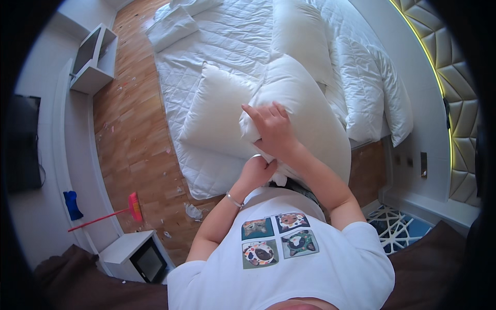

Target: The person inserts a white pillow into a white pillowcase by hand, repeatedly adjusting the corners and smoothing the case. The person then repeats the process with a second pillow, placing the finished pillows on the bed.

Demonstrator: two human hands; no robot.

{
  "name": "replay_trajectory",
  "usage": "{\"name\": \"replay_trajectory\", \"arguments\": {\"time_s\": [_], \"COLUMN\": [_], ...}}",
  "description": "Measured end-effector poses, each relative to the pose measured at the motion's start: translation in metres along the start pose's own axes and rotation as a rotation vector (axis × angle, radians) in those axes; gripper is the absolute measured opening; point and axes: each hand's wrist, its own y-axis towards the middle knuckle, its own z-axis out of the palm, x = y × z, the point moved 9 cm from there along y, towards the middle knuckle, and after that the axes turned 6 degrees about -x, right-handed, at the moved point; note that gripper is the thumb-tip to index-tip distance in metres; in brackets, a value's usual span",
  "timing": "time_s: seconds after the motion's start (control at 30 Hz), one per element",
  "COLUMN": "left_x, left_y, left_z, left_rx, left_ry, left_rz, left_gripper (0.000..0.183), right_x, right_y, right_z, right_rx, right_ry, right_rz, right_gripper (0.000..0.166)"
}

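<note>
A plump white pillow (310, 112) stands tilted against my body at the near edge of the bed. My left hand (257, 170), with a bangle at the wrist, is closed on the white fabric at the pillow's lower edge. Above it, my right hand (273, 126) lies across the pillow's left side, fingers apart; its palm is hidden. Left of these hands, a second white pillow (219, 108) rests flat on the quilted white mattress cover (228, 42).
Another white pillow (300, 38) lies farther up the bed, beside folded white bedding (362, 93) at the right. Paper scraps and a crumpled white wad (193, 212) litter the wooden floor (128, 116). A red broom (133, 207) leans near a white cabinet (128, 248).
</note>
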Motion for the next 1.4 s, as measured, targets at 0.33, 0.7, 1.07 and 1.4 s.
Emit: {"name": "replay_trajectory", "arguments": {"time_s": [0.33, 0.7, 1.07, 1.4], "left_x": [0.101, 0.004, 0.054, 0.043], "left_y": [-0.035, 0.05, 0.044, 0.055], "left_z": [-0.219, -0.186, -0.157, -0.194], "left_rx": [-0.563, -0.538, -0.482, -0.783], "left_ry": [-0.897, -0.231, -0.996, -0.065], "left_rz": [-0.293, 0.033, -0.277, -0.211], "left_gripper": [0.025, 0.025, 0.027, 0.03], "right_x": [0.093, 0.103, -0.136, -0.067], "right_y": [-0.089, -0.139, 0.002, -0.028], "right_z": [0.049, 0.134, 0.142, 0.132], "right_rx": [0.792, 0.806, 0.041, 0.356], "right_ry": [0.633, 0.619, 0.238, 0.596], "right_rz": [-0.078, -0.072, 0.554, 0.525], "right_gripper": [0.025, 0.04, 0.068, 0.028]}}
